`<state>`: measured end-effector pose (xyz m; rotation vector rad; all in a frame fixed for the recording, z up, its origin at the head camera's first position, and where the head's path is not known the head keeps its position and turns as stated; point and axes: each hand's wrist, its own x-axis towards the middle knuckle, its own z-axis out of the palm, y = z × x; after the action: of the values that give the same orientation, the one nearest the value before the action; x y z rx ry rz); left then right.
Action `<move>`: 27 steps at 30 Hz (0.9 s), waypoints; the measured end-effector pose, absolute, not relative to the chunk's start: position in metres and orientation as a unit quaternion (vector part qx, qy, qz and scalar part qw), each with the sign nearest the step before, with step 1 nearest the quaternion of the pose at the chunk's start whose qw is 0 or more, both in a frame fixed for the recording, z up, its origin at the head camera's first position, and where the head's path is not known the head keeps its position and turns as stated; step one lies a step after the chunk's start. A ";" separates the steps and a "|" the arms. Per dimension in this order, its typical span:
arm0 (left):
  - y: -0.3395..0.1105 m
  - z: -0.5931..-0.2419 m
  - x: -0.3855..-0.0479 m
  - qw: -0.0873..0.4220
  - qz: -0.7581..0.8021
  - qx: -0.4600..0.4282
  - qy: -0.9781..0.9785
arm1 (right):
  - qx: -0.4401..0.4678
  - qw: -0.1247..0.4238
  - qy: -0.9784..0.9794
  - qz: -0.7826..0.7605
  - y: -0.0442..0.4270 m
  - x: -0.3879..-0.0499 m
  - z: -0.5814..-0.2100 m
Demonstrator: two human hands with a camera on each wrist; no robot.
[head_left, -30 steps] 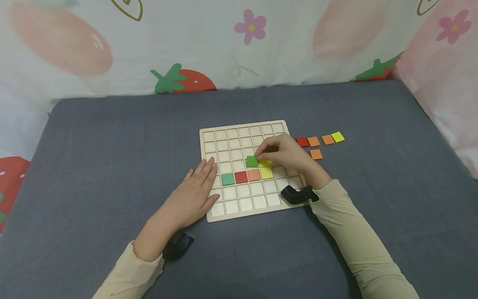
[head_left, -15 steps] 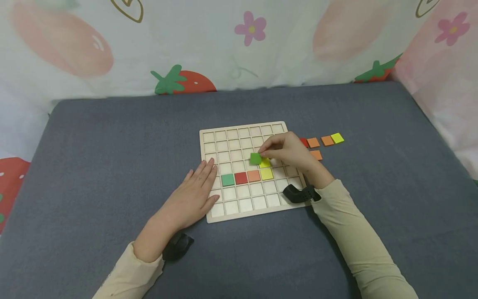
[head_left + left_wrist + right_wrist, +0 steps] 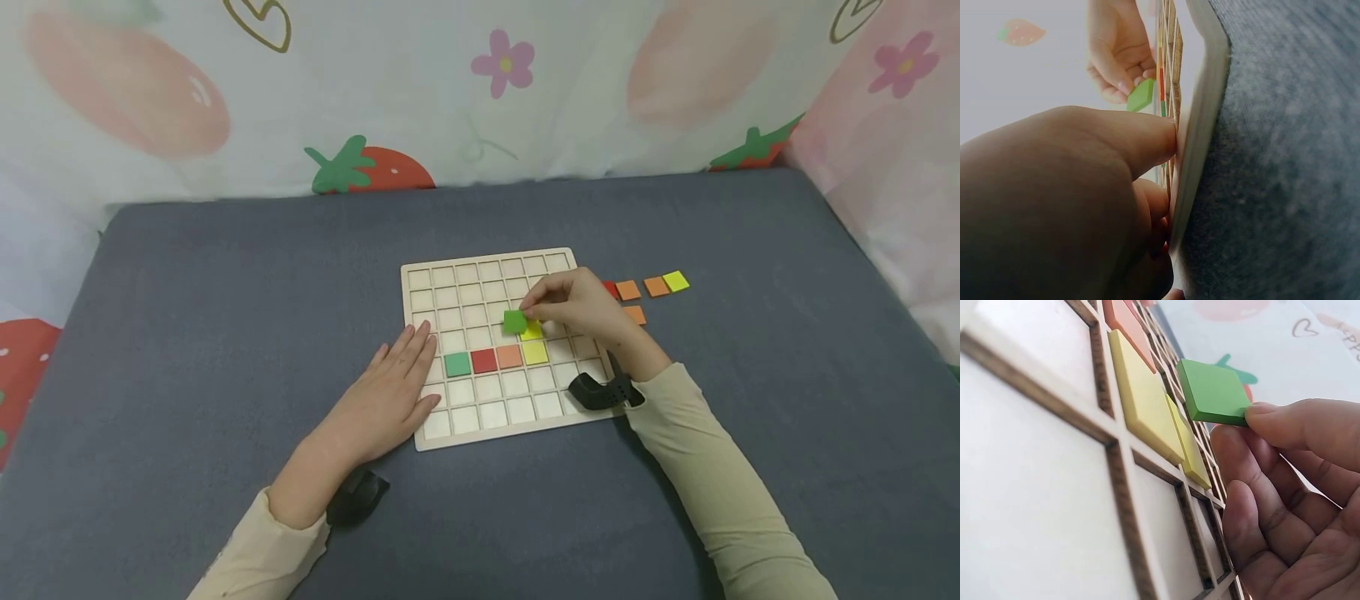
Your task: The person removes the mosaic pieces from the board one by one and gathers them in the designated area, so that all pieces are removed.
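Observation:
My right hand (image 3: 573, 308) pinches a green square tile (image 3: 1216, 392) by its edge, between thumb and fingers, just above a wooden grid board (image 3: 491, 429). Below and beside that tile, a yellow tile (image 3: 532, 331) lies in a cell. One row nearer sit a teal tile (image 3: 457, 364), a red tile (image 3: 483, 360), a light orange tile (image 3: 509, 357) and another yellow tile (image 3: 535, 353). My left hand (image 3: 386, 396) rests on the board's left edge with its fingers straight; in the left wrist view its thumb (image 3: 1147, 137) touches the rim.
Right of the board lie loose tiles: orange tiles (image 3: 627, 290), a yellow one (image 3: 676, 281) and a red one (image 3: 611, 288) partly behind my right hand. A grey cloth (image 3: 225, 333) covers the table. A printed curtain (image 3: 570, 100) hangs behind it.
The green tile has shifted slightly right and now sits tilted in my right hand's pinch. My left hand stays on the board's edge.

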<state>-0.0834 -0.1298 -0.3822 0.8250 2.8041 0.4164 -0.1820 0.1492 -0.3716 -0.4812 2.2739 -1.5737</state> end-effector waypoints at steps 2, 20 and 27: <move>-0.130 -0.384 -0.083 0.095 0.142 0.279 0.945 | -0.169 0.168 0.801 -0.549 0.150 -0.182 -0.373; -0.130 -0.385 -0.084 0.085 0.143 0.279 0.946 | -0.161 0.168 0.799 -0.555 0.172 -0.180 -0.373; -0.130 -0.385 -0.084 0.082 0.142 0.278 0.946 | -0.156 0.158 0.806 -0.549 0.177 -0.180 -0.371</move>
<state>-0.0835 -0.1304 -0.3847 0.8311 2.8270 0.4245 -0.1801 0.1770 -0.3713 -0.4452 2.3043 -1.5715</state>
